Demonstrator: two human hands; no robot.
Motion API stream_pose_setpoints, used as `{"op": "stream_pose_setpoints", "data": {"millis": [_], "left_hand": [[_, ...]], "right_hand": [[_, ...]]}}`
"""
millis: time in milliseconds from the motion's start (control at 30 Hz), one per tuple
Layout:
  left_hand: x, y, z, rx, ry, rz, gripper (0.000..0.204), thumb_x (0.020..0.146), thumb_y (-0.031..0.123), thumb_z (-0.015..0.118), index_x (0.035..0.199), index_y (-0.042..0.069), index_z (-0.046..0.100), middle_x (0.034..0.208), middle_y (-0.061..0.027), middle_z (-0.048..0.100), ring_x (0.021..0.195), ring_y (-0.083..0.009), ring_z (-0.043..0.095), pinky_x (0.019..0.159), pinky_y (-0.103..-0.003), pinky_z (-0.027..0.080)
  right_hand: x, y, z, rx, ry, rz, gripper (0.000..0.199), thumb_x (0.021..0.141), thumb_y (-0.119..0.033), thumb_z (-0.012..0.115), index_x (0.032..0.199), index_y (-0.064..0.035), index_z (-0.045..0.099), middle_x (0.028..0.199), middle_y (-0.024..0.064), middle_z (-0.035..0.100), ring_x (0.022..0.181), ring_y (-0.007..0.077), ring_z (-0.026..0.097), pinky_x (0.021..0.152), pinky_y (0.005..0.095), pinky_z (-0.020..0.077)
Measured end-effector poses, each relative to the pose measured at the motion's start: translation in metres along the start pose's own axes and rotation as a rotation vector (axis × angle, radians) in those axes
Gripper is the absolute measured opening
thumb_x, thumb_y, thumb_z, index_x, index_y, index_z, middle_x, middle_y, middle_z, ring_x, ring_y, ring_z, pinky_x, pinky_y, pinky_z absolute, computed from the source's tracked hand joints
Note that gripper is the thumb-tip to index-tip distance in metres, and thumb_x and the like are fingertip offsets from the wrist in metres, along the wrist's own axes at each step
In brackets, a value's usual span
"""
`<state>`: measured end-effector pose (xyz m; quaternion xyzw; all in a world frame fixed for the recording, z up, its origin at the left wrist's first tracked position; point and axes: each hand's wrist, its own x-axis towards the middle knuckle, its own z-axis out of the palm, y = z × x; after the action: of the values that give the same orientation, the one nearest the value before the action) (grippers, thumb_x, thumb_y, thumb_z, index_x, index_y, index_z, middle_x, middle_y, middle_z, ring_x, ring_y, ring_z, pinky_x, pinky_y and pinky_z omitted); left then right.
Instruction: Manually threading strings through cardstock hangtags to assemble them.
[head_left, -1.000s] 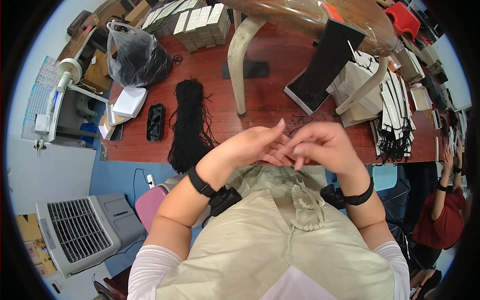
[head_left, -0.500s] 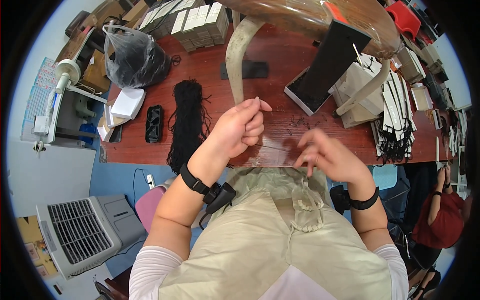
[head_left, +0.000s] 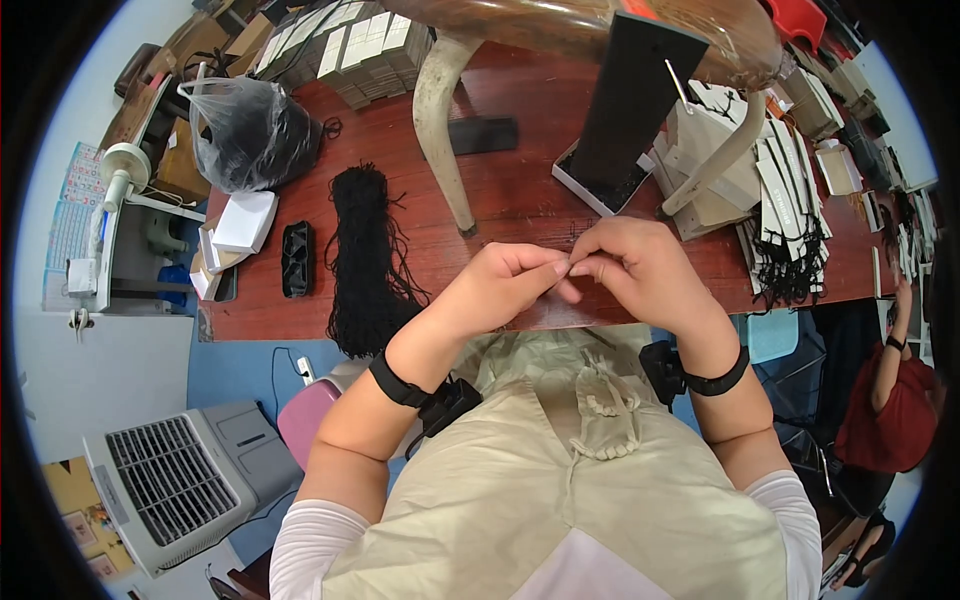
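Observation:
My left hand (head_left: pixel 505 288) and my right hand (head_left: pixel 645 268) meet over the near edge of the red-brown table (head_left: pixel 500 190), just in front of my chest. Their thumbs and forefingers pinch together at one spot, tip to tip. Whatever sits between them is too small and thin to make out. Both wrists wear black bands. A long bundle of black cords (head_left: pixel 368 262) lies on the table to the left of my left hand, its end hanging over the edge.
A pale stool leg (head_left: pixel 440 130) stands on the table beyond my hands. A black upright board (head_left: pixel 635 100) and white paper bags with black cord handles (head_left: pixel 790 225) are right. A black plastic bag (head_left: pixel 250 130), white boxes (head_left: pixel 245 220) and a black tray (head_left: pixel 297 258) are left. A person in red (head_left: pixel 890 410) sits far right.
My hands were together, then my left hand lifted away open over the table. Now it has come back and both hands pinch together again at the table edge.

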<state>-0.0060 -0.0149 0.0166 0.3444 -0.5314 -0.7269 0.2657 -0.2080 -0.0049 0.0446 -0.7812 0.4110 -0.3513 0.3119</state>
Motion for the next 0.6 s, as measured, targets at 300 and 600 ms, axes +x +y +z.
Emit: {"op": "stream_pose_setpoints", "data": {"millis": [300, 600], "left_hand": [[-0.007, 0.006, -0.005, -0.036, 0.200, 0.052, 0.018, 0.093, 0.013, 0.058, 0.102, 0.002, 0.068, 0.067, 0.0086, 0.054, 0.052, 0.0025, 0.036, 0.045, -0.016, 0.026], [-0.011, -0.002, 0.004, 0.266, 0.317, 0.068, 0.017, 0.088, 0.011, 0.063, 0.101, 0.001, 0.069, 0.085, -0.0029, 0.069, 0.076, -0.0046, 0.056, 0.069, -0.020, 0.046]], "right_hand": [[-0.022, 0.016, -0.004, 0.612, -0.097, 0.592, 0.026, 0.090, -0.027, 0.062, 0.092, -0.0026, 0.070, 0.065, 0.0005, 0.062, 0.053, 0.0048, 0.052, 0.046, 0.0191, 0.0402], [-0.004, 0.013, 0.024, 1.030, 0.056, 0.654, 0.034, 0.091, -0.029, 0.061, 0.102, 0.0025, 0.066, 0.074, 0.0037, 0.063, 0.057, 0.0057, 0.051, 0.048, 0.0192, 0.0379]]}}
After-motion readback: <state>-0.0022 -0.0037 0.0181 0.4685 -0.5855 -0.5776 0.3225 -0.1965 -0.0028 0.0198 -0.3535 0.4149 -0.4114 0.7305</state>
